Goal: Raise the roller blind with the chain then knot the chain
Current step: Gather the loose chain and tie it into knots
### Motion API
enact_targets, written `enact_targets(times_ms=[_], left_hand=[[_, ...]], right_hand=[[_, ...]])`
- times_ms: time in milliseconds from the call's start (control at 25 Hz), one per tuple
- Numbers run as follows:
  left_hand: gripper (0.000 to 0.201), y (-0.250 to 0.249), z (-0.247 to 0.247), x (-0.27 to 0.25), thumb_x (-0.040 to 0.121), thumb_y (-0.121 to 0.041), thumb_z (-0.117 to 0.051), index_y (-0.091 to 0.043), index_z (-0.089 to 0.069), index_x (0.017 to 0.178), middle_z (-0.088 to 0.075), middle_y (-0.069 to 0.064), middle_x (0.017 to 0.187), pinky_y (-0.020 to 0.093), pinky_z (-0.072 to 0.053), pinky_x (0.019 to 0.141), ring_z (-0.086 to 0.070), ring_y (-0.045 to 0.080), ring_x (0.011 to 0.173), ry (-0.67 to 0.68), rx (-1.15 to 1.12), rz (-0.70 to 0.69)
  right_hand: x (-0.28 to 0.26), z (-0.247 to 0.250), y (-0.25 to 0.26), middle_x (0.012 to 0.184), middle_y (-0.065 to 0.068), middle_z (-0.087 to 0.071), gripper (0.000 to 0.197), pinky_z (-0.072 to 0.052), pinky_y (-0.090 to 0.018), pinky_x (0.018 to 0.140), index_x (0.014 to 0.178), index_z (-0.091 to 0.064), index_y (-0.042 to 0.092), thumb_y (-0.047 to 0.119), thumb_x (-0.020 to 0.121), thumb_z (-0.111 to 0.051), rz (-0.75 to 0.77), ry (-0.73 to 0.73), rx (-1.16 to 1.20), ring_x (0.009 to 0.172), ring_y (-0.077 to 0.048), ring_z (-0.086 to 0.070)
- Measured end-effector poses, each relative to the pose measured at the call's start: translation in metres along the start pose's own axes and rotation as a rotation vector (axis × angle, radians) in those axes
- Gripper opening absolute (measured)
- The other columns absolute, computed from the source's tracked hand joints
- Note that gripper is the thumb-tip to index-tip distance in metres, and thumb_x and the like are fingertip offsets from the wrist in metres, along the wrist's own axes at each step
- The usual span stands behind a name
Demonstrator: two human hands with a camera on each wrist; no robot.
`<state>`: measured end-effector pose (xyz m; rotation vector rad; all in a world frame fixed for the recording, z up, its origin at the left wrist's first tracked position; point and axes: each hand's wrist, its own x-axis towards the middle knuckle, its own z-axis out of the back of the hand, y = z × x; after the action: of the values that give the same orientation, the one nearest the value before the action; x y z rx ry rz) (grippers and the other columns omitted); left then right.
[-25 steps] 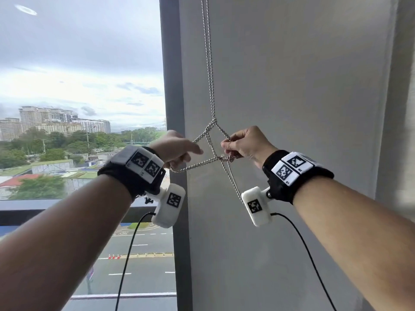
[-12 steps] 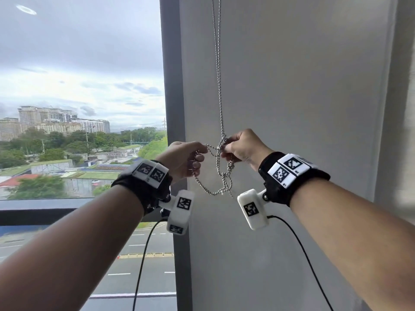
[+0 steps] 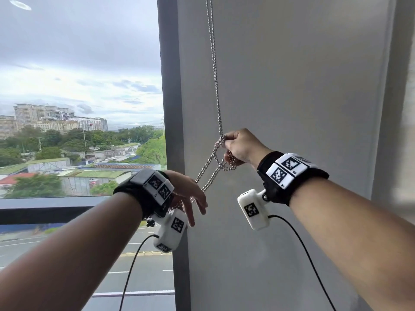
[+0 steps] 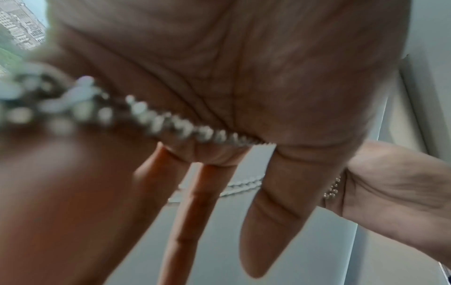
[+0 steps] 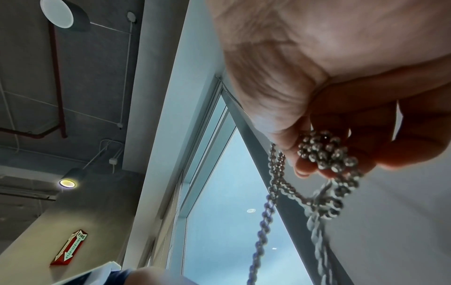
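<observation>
Chain in right hand (pinched)

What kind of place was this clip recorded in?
Probably an upper floor of an office or commercial building: the window looks down on a road and rooftops, and the right wrist view shows a bare concrete ceiling with exposed pipes and a fire sign.

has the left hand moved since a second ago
Yes. The left hand has dropped down and slightly right, now overlapping the grey window frame, while the right hand holds the chain higher.
</observation>
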<state>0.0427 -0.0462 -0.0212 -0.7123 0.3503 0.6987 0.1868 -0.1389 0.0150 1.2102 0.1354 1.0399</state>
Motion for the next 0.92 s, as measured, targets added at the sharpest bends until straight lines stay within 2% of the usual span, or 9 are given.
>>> enact_targets(times_ms=[160, 280, 360, 440, 480, 560, 640, 800, 920], left_hand=[[0.016, 0.006, -0.005, -0.003, 0.087, -0.034, -0.056, -0.018, -0.055, 0.09, -0.067, 0.018, 0.108, 0.025, -0.044, 0.056, -0.058, 0.026, 0.068, -0.093, 0.072, 0.068], [0.016, 0.011, -0.002, 0.007, 0.09, -0.017, -0.053, -0.006, -0.062, 0.098, -0.073, 0.017, 0.085, 0.036, -0.053, 0.066, -0.068, 0.035, 0.08, -0.09, -0.277, -0.197], [0.011, 0.006, -0.003, 0.011, 0.087, -0.01, -0.055, -0.003, -0.061, 0.094, -0.068, 0.015, 0.07, 0.049, -0.05, 0.085, -0.068, 0.034, 0.078, -0.144, -0.573, -0.41], [0.006, -0.006, -0.005, 0.012, 0.084, -0.009, -0.06, -0.004, -0.061, 0.086, -0.057, 0.009, 0.06, 0.053, -0.047, 0.092, -0.065, 0.031, 0.068, -0.197, -0.788, -0.558], [0.005, -0.012, -0.006, 0.013, 0.083, -0.008, -0.061, -0.003, -0.061, 0.082, -0.053, 0.007, 0.057, 0.051, -0.05, 0.089, -0.061, 0.027, 0.061, -0.235, -0.884, -0.609], [0.007, -0.022, -0.005, 0.015, 0.082, -0.008, -0.062, -0.003, -0.062, 0.078, -0.048, 0.006, 0.056, 0.04, -0.057, 0.068, -0.051, 0.018, 0.048, -0.328, -1.048, -0.669], [0.008, -0.028, -0.004, 0.016, 0.082, -0.01, -0.064, -0.003, -0.063, 0.078, -0.048, 0.006, 0.058, 0.029, -0.049, 0.051, -0.044, 0.013, 0.044, -0.414, -1.156, -0.709], [0.014, -0.03, 0.0, 0.019, 0.08, -0.015, -0.067, -0.002, -0.064, 0.085, -0.049, 0.006, 0.06, 0.021, -0.035, 0.041, -0.038, 0.01, 0.041, -0.563, -1.195, -0.752], [0.017, -0.028, 0.0, 0.024, 0.078, -0.028, -0.071, -0.012, -0.066, 0.073, -0.041, -0.005, 0.046, 0.017, -0.022, 0.036, -0.028, 0.008, 0.035, -0.726, -1.055, -0.683]], right_hand=[[0.001, 0.004, -0.005, 0.052, -0.003, -0.061, 0.019, -0.052, -0.035, 0.062, 0.088, -0.069, 0.015, 0.01, 0.09, -0.051, -0.003, -0.053, -0.048, 0.049, -0.021, -0.058], [-0.002, 0.004, -0.005, 0.057, -0.006, -0.063, 0.017, -0.048, -0.028, 0.057, 0.095, -0.067, 0.007, 0.007, 0.089, -0.051, -0.01, -0.014, -0.059, 0.048, -0.021, -0.058], [-0.004, 0.001, -0.003, 0.06, -0.009, -0.063, 0.014, -0.05, -0.032, 0.06, 0.089, -0.065, 0.005, 0.003, 0.089, -0.052, 0.002, 0.013, -0.041, 0.05, -0.023, -0.058], [-0.005, -0.002, 0.0, 0.063, -0.009, -0.064, 0.013, -0.052, -0.031, 0.056, 0.081, -0.065, 0.005, 0.0, 0.087, -0.054, 0.017, 0.028, -0.031, 0.049, -0.021, -0.058], [-0.004, -0.004, 0.0, 0.064, -0.01, -0.064, 0.015, -0.054, -0.031, 0.054, 0.076, -0.065, 0.006, -0.001, 0.086, -0.056, 0.026, 0.027, -0.038, 0.049, -0.021, -0.059], [-0.001, -0.007, -0.002, 0.065, -0.01, -0.066, 0.018, -0.059, -0.038, 0.058, 0.068, -0.066, 0.01, 0.001, 0.082, -0.061, 0.041, 0.008, -0.053, 0.054, -0.022, -0.061], [0.0, -0.007, -0.005, 0.063, -0.01, -0.067, 0.016, -0.06, -0.041, 0.062, 0.067, -0.067, 0.012, 0.004, 0.08, -0.068, 0.053, -0.013, -0.038, 0.054, -0.022, -0.063], [-0.006, -0.005, -0.009, 0.07, -0.01, -0.071, 0.015, -0.052, -0.031, 0.056, 0.072, -0.066, 0.015, 0.009, 0.071, -0.079, 0.106, -0.06, -0.008, 0.056, -0.018, -0.062], [-0.011, -0.005, -0.011, 0.083, -0.007, -0.072, 0.029, -0.058, -0.032, 0.064, 0.086, -0.065, 0.018, 0.013, 0.061, -0.079, 0.158, -0.088, 0.0, 0.067, -0.019, -0.069]])
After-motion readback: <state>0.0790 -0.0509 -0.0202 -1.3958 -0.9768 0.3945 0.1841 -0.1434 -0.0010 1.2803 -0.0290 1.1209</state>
